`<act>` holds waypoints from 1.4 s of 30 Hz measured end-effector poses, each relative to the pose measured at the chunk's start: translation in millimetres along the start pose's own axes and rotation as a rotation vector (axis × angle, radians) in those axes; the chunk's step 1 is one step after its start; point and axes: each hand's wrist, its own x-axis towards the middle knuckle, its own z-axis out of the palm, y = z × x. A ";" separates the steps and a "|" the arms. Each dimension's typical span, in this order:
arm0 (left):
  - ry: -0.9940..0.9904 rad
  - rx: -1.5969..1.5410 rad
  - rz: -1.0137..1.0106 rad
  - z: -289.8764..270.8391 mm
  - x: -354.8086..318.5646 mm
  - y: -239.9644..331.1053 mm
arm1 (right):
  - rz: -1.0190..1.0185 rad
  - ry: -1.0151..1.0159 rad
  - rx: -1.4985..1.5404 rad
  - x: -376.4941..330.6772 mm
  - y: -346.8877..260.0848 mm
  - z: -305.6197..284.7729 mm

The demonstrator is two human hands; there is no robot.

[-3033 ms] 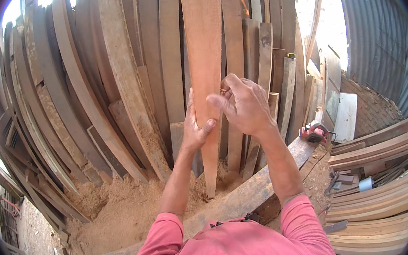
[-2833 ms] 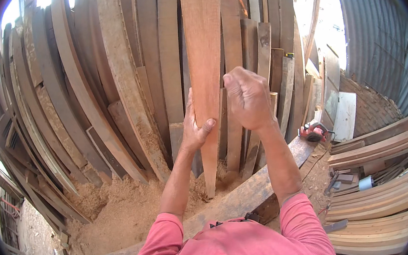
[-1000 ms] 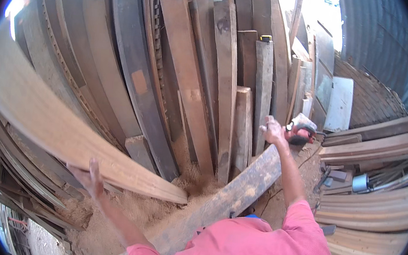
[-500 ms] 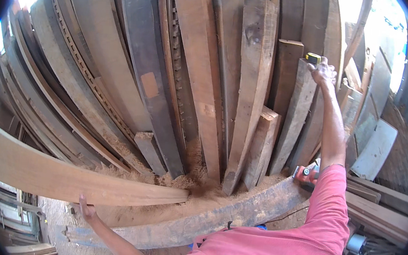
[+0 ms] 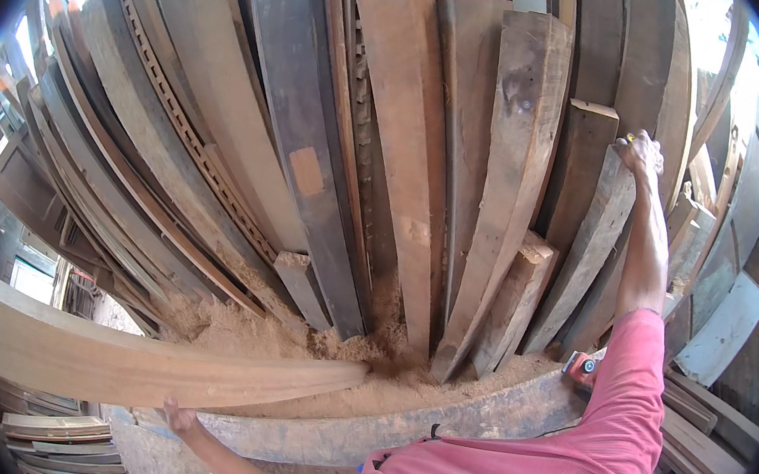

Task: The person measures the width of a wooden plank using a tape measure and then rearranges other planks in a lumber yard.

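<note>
The left hand (image 5: pixel 180 415) is at the lower edge of a long, pale wooden plank (image 5: pixel 148 365). One digit lies up against the plank's near face; the others are hidden, so I cannot tell how tightly they close on it. From those fingers the plank runs leftward to the rim of the view, and rightward to a narrower end above the sawdust (image 5: pixel 229 332), which spreads beyond the fingers.

Far to the right and forward, the fingers of the right hand (image 5: pixel 641 154) are bent together around a small tape measure (image 5: pixel 629 140), of which only a bit of yellow shows. Just below these fingers is the top of a weathered grey timber post (image 5: pixel 584 248), leaning among other upright lumber. Left of them stands a shorter brown timber (image 5: pixel 579 174), and farther left a thick timber with a dark stain (image 5: pixel 515 159).

Well below the right fingers, beside the pink sleeve (image 5: pixel 638 353), sits a red power tool (image 5: pixel 580 367), partly covered. A long, worn beam (image 5: pixel 471 421) stretches to the right of the left fingers, in front of the torso. Below and left of the left fingers lie stacked boards (image 5: pixel 63 444).
</note>
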 end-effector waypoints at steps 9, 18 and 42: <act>0.041 0.083 -0.085 40.4 16.6 -2.2 | 0.143 -0.351 1.788 -156.3 37.5 10.9; -0.667 -0.281 -0.064 25.8 99.4 -11.0 | -0.493 -0.706 1.379 -364.6 -33.9 -56.4; -1.306 -0.444 -0.250 169.6 109.3 27.1 | -1.490 -0.258 0.611 -594.0 -225.5 -174.7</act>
